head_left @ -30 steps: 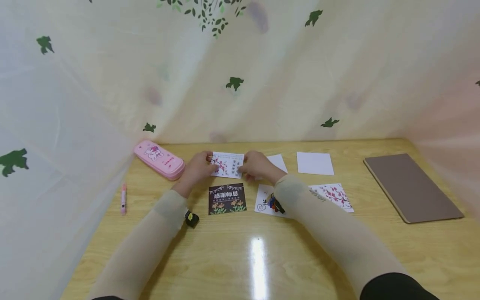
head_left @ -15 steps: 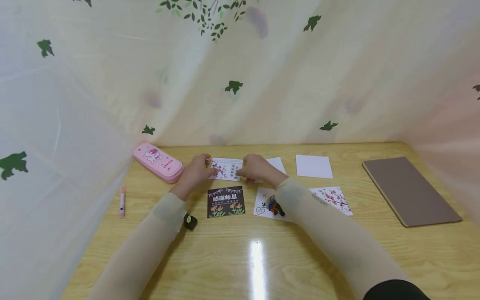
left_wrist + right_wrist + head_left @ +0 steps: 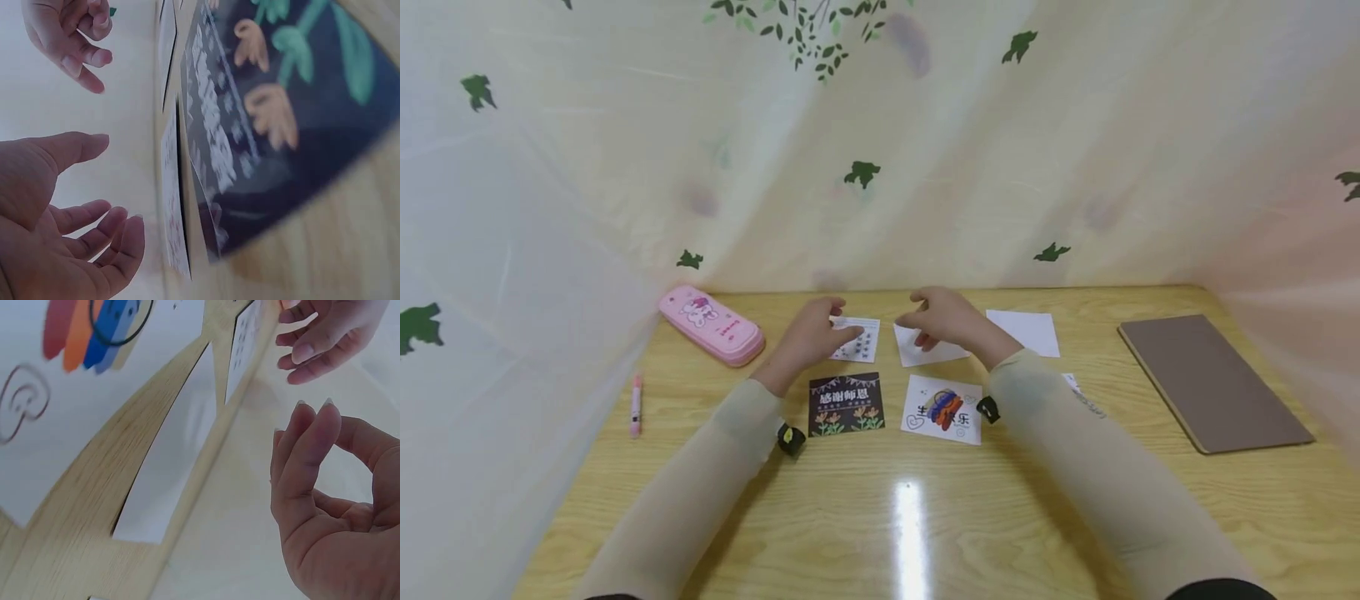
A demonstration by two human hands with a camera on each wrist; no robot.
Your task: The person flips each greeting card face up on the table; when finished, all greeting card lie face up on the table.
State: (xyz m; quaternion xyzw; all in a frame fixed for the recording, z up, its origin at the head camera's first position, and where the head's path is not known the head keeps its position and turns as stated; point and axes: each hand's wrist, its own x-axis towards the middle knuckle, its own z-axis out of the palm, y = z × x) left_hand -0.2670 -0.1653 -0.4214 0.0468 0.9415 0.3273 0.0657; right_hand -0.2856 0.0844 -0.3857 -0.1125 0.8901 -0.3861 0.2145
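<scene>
My left hand (image 3: 812,337) hovers over the left edge of a blossom card with printed characters (image 3: 862,340), fingers loosely bent and holding nothing. The left wrist view shows a gap between its thumb and fingers. My right hand (image 3: 951,321) is raised above a plain white card (image 3: 928,352). Its fingers curve loosely toward the thumb, with nothing between them (image 3: 337,512). In front of the hands lie a black card with orange flowers (image 3: 846,406) and a white card with a colourful drawing and characters (image 3: 942,408).
Another plain white card (image 3: 1026,332) lies at the back, partly behind the right wrist. The right sleeve mostly hides a further card (image 3: 1072,382). A brown notebook (image 3: 1213,383) lies far right. A pink pencil case (image 3: 712,325) and pink marker (image 3: 636,406) are on the left.
Both hands have let go of the blossom card, which now lies on the table. The right hand has lifted and moved right, uncovering the white card and the colourful-drawing card.
</scene>
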